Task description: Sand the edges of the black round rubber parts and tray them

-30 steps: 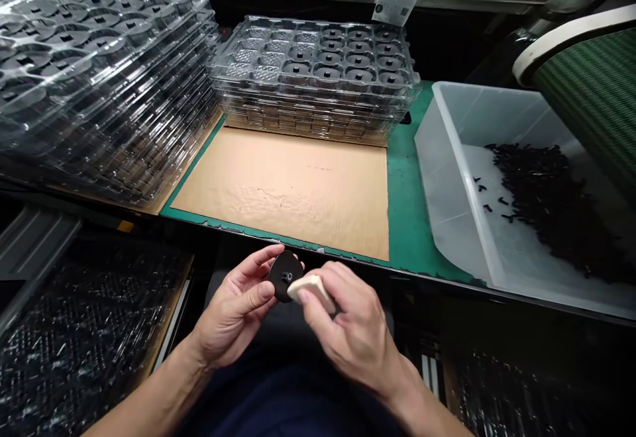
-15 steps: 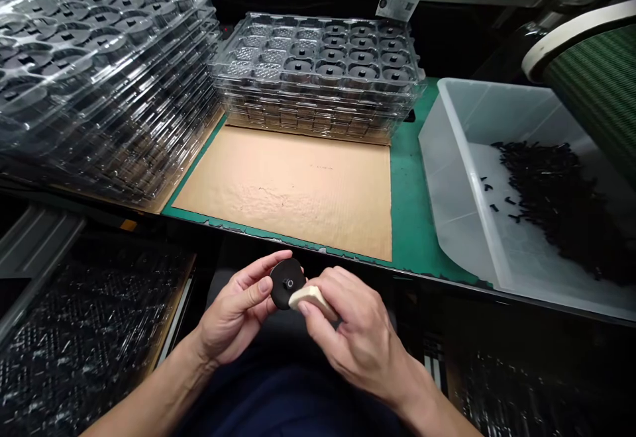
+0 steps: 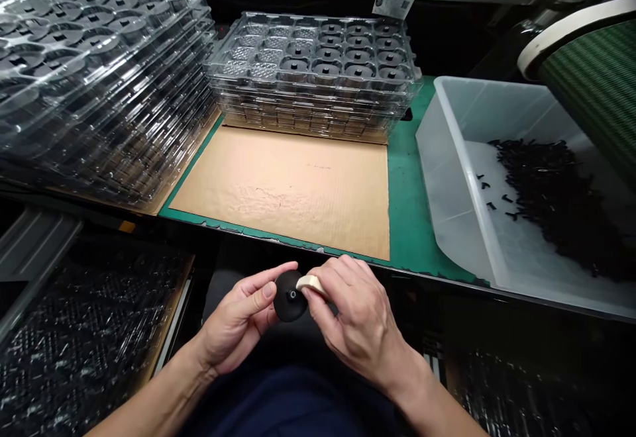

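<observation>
A round black disc [image 3: 287, 308] with a small raised hub at its centre is gripped at its left edge by my left hand [image 3: 243, 318], thumb on the near face and fingers behind. My right hand [image 3: 355, 318] is closed around a cream-coloured block [image 3: 312, 284], whose rounded end touches or nearly touches the disc's upper right rim. Most of the block is hidden inside my fingers. Both hands are held over my lap, in front of the table edge.
Cardboard [image 3: 283, 192] lies on the green tabletop [image 3: 410, 185]. Behind it stands a stack of clear trays [image 3: 308, 102], partly filled with black discs; a taller stack [image 3: 144, 99] stands left. A translucent bin [image 3: 460, 132] holds small black parts [image 3: 556, 179]. A green belt [image 3: 591, 86] overhangs it.
The cream block has moved from the disc's lower right edge up to its upper right rim. The disc has shifted slightly right and down, with both hands still holding on.
</observation>
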### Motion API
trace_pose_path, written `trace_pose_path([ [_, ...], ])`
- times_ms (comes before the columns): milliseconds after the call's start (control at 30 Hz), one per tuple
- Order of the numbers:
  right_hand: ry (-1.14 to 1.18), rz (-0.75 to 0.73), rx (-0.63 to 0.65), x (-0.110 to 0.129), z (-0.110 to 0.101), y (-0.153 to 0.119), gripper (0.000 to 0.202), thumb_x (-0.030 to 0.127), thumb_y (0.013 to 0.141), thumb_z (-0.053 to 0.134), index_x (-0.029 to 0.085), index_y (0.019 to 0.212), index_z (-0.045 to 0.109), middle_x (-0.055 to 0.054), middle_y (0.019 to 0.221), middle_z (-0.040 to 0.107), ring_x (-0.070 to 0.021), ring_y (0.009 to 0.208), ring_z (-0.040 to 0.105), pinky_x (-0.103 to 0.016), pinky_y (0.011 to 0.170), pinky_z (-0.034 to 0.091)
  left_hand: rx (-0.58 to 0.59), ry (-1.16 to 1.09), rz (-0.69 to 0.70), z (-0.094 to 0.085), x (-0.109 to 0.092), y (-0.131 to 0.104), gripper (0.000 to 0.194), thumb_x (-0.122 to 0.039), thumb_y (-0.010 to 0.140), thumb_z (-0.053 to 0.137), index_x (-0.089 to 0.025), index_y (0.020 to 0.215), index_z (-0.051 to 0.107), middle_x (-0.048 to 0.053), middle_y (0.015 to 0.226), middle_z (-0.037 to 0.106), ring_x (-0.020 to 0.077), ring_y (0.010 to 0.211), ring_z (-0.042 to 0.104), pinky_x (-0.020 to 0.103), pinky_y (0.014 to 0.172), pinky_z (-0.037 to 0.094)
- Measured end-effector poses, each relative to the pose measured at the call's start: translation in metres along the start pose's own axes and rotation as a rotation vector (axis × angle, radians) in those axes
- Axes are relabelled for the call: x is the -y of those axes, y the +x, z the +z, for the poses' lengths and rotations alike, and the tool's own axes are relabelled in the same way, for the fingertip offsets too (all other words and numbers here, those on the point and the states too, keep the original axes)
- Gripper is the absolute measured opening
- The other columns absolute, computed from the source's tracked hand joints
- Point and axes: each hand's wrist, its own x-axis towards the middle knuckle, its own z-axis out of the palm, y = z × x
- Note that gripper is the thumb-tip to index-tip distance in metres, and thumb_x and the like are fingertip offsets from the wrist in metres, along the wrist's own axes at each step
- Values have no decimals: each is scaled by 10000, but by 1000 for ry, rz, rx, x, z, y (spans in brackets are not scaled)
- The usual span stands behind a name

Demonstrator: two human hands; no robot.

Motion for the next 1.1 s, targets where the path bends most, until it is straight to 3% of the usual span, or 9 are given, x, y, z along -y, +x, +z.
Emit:
trace_pose_path([
  [133,39,-52,46,0,-4,-2,222,168,1094,448,156,962,627,-61,893,596,-221,827,498,-393,808,356,73,17,-58,-1,4,0,402,-360,900,797,-161,1248,772,136,1192,777,181,999,715,249,856,584],
  [233,81,-99,79,1,-7,-2,206,180,1107,448,153,1055,646,-64,940,617,-225,853,502,-413,838,372,127,32,-104,-1,6,1,316,-402,933,751,-132,1081,816,113,937,790,185,803,724,292,725,620],
  [367,144,-138,105,1,-8,-2,239,185,1120,430,156,1085,664,-64,957,623,-221,863,505,-408,825,391,144,0,-211,-2,12,4,395,-487,915,748,-100,851,800,105,715,750,195,617,724,249,539,575],
  [567,242,-247,185,4,-11,-1,299,240,1161,389,202,1126,684,-48,1026,651,-210,892,537,-389,826,410,222,-68,-369,-4,23,5,375,-450,928,718,-84,904,797,111,702,742,204,574,722,260,500,577],
  [667,230,-222,95,0,-8,-3,233,222,1134,454,201,1153,685,-52,1061,664,-220,947,567,-398,892,403,187,-132,-231,-1,19,5,287,-389,919,748,-135,1039,805,97,867,777,196,721,739,305,651,626],
  [767,179,83,-88,-2,0,-6,211,225,1066,529,177,910,663,-32,841,610,-191,783,533,-340,748,386,32,-138,34,3,10,7,405,-266,837,852,-244,1233,769,73,1179,767,190,1045,717,297,929,575],
  [900,417,374,-28,8,13,-6,294,306,1032,562,188,763,582,17,706,547,-139,616,462,-294,583,325,-43,19,193,7,7,12,599,-137,673,945,-290,1228,780,51,1219,757,203,1145,671,263,978,523],
  [1000,477,346,-94,19,15,-1,243,316,1049,547,184,875,652,-1,796,605,-153,704,525,-291,653,376,-67,81,279,12,6,12,594,-115,626,961,-295,1171,806,40,1189,775,190,1088,679,246,948,535],
  [1100,344,247,-131,22,11,2,219,269,1052,529,183,891,650,-16,818,600,-176,758,520,-312,713,374,-92,77,320,14,-2,7,598,-112,644,949,-311,1188,797,34,1224,770,188,1081,686,242,930,547],
])
